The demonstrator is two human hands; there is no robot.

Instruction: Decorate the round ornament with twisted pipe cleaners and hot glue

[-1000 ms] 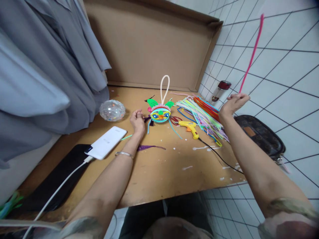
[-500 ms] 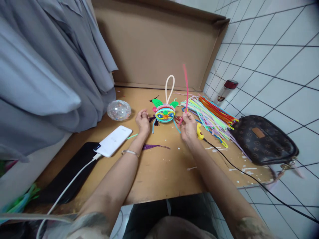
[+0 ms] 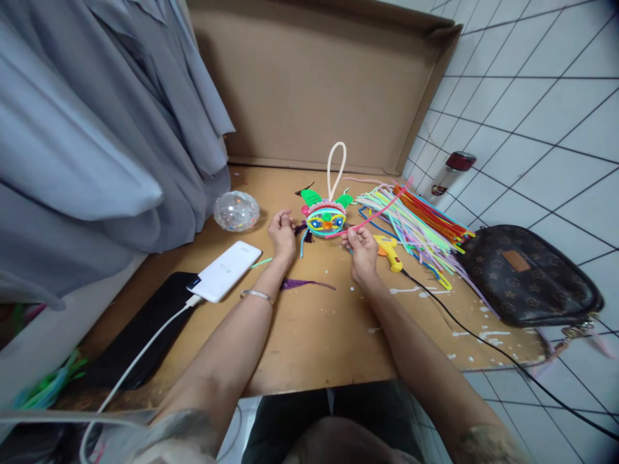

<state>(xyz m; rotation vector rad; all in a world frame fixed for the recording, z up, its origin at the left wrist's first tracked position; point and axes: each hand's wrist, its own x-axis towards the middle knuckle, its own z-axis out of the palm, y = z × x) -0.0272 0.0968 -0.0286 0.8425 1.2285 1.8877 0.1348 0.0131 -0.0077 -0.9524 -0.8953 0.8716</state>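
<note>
Pinched in the fingers of my right hand (image 3: pixel 363 251) is a pinkish-red pipe cleaner (image 3: pixel 384 210), slanting up to the right with its short end toward the ornament. The colourful animal-face ornament (image 3: pixel 326 222) has green ears, blue eyes and a white loop (image 3: pixel 337 169) standing up from its top. To its left, my left hand (image 3: pixel 283 233) rests on the table with fingers curled; whether anything is in them is hidden. A dark tassel (image 3: pixel 308 237) hangs at the ornament's left side, close to that hand. A purple tassel (image 3: pixel 302 283) lies nearer to me.
Right of my right hand lies a yellow glue gun (image 3: pixel 393 252) with a black cord. Behind it are many pipe cleaners (image 3: pixel 411 225), a bottle (image 3: pixel 452 174) and a brown bag (image 3: pixel 529 274). At left are a clear ball (image 3: pixel 236 211) and a white power bank (image 3: pixel 227 270). Cardboard (image 3: pixel 314 84) stands behind.
The pipe cleaner in my right hand has tipped from upright to a rightward slant, its near end now by the ornament. More of the glue gun shows. My left hand stays beside the ornament.
</note>
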